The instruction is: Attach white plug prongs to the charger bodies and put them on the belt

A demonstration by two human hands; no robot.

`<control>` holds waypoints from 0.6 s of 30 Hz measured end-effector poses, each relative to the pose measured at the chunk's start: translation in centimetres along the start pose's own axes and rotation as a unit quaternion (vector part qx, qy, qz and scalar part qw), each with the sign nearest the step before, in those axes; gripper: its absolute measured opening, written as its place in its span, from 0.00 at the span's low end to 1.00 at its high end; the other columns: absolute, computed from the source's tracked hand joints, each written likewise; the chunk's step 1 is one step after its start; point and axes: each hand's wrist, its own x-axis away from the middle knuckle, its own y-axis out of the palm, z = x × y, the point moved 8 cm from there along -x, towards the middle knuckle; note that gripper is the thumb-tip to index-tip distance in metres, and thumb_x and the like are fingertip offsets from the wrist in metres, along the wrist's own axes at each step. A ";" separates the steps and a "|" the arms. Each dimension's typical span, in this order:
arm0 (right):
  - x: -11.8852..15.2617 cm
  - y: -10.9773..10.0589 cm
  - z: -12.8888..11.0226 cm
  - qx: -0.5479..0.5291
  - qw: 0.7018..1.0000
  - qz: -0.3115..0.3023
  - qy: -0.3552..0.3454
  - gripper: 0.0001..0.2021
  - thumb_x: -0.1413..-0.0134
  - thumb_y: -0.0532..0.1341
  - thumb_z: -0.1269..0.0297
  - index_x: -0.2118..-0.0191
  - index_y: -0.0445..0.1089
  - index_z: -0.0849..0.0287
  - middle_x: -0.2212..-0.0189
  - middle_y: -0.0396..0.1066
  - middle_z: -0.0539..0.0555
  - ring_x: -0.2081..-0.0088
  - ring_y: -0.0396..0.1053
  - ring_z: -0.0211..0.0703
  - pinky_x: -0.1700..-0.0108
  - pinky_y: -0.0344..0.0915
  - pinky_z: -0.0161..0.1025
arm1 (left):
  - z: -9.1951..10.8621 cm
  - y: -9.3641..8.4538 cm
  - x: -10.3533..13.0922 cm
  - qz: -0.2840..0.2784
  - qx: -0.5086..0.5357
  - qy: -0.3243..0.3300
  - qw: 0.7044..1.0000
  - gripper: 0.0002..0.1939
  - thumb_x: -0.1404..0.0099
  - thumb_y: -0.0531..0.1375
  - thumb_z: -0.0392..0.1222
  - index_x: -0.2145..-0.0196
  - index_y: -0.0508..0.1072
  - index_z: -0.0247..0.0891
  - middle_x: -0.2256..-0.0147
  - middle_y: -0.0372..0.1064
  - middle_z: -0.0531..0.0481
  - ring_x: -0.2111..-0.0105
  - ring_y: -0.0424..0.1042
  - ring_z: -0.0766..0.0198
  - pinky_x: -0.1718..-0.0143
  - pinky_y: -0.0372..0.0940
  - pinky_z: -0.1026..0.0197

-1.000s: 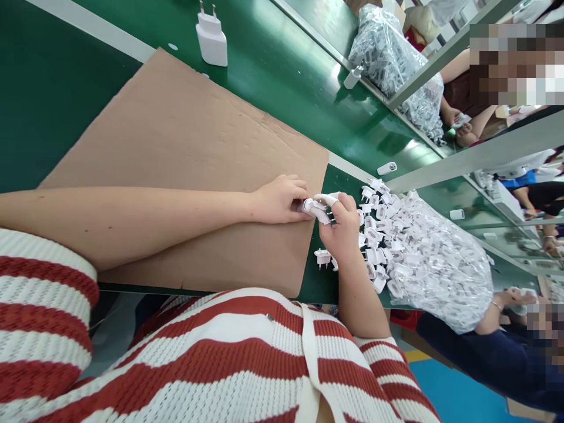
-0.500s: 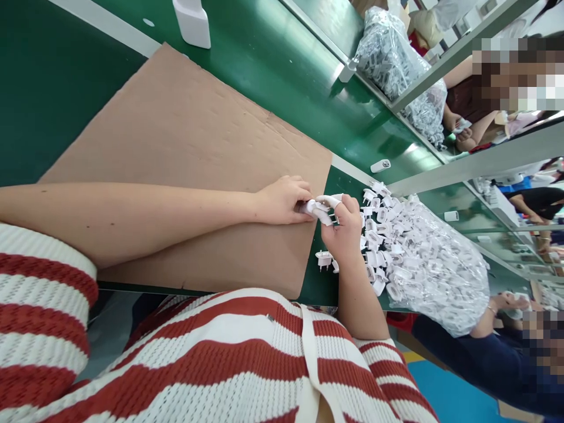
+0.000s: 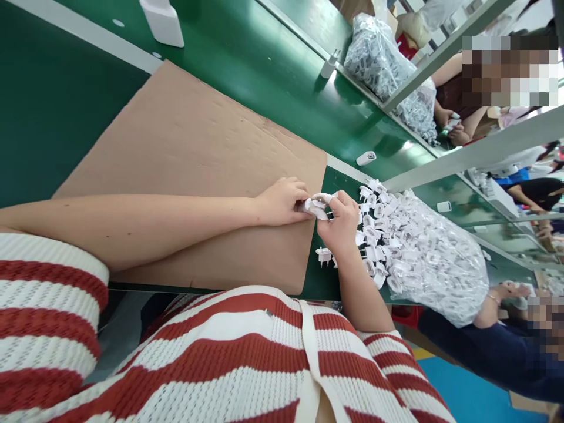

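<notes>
My left hand (image 3: 282,201) reaches in from the left over the cardboard sheet, its fingers closed round a small white plastic plug part (image 3: 314,208). From the right, my right hand (image 3: 340,222) pinches the same part, and the two hands nearly meet near the sheet's right edge. White covering appears on some right-hand fingertips. The part's details are mostly hidden by fingers. Just beyond my right hand lie loose white two-pin plug pieces (image 3: 373,236), with one single piece (image 3: 324,255) below the wrist.
A brown cardboard sheet (image 3: 198,135) covers the green bench. A clear bag (image 3: 449,264) of plug pieces lies at right. White charger bodies (image 3: 163,23) (image 3: 365,158) stand on the green surface beyond. Across it, a co-worker's hands (image 3: 453,126) hold a white piece near another bag (image 3: 388,70).
My hands stay together on the part, with the right fingers drawn in closer round it. The white charger bodies on the far green surface have shifted left, and the view has moved slightly.
</notes>
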 end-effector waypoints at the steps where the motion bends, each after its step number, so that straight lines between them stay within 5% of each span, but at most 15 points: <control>1: 0.0 0.3 0.2 -0.010 1.000 -0.004 0.007 0.08 0.40 0.61 0.69 0.59 0.77 0.56 0.68 0.64 0.52 0.61 0.68 0.48 0.49 0.63 0.48 | 0.1 0.0 0.0 0.003 -0.002 -0.004 1.000 0.15 0.33 0.65 0.53 0.66 0.81 0.39 0.63 0.78 0.42 0.60 0.74 0.50 0.53 0.66 0.49; 4: -0.1 0.4 0.9 -0.076 0.996 -0.031 0.020 0.09 0.37 0.62 0.66 0.53 0.77 0.56 0.65 0.68 0.53 0.57 0.69 0.50 0.46 0.64 0.49 | 0.5 0.0 0.1 0.002 0.009 -0.016 1.000 0.16 0.34 0.65 0.55 0.62 0.82 0.39 0.63 0.77 0.43 0.60 0.74 0.51 0.54 0.67 0.50; 7: 0.1 -1.6 1.8 -0.175 0.981 -0.080 0.015 0.22 0.36 0.66 0.61 0.39 0.71 0.54 0.53 0.71 0.57 0.49 0.70 0.52 0.43 0.66 0.50 | 0.2 -0.2 0.0 -0.021 0.072 -0.068 0.995 0.19 0.36 0.66 0.56 0.56 0.82 0.39 0.62 0.76 0.46 0.62 0.75 0.55 0.58 0.68 0.55; 10: 1.5 -3.7 1.5 -0.194 0.959 -0.201 -0.038 0.24 0.40 0.69 0.64 0.39 0.71 0.50 0.48 0.69 0.57 0.48 0.68 0.53 0.46 0.67 0.48 | -1.0 -1.7 -1.1 -0.017 0.091 -0.138 0.986 0.19 0.39 0.70 0.51 0.54 0.81 0.37 0.60 0.77 0.50 0.62 0.73 0.59 0.58 0.67 0.59; 13: 3.7 -3.9 0.7 -0.083 0.940 -0.321 -0.083 0.26 0.47 0.68 0.76 0.42 0.73 0.54 0.52 0.70 0.57 0.52 0.68 0.53 0.53 0.64 0.46 | -3.7 -4.4 -3.3 0.013 0.024 -0.200 0.979 0.20 0.39 0.73 0.45 0.51 0.80 0.35 0.56 0.78 0.52 0.61 0.69 0.65 0.56 0.65 0.62; 18: 5.3 -1.3 -0.5 0.050 0.909 -0.405 -0.089 0.24 0.52 0.64 0.83 0.50 0.77 0.55 0.57 0.74 0.55 0.56 0.71 0.50 0.55 0.57 0.46 | -10.8 -9.6 -7.6 0.091 -0.116 -0.296 0.944 0.26 0.36 0.73 0.50 0.47 0.76 0.31 0.52 0.79 0.54 0.61 0.65 0.68 0.56 0.61 0.66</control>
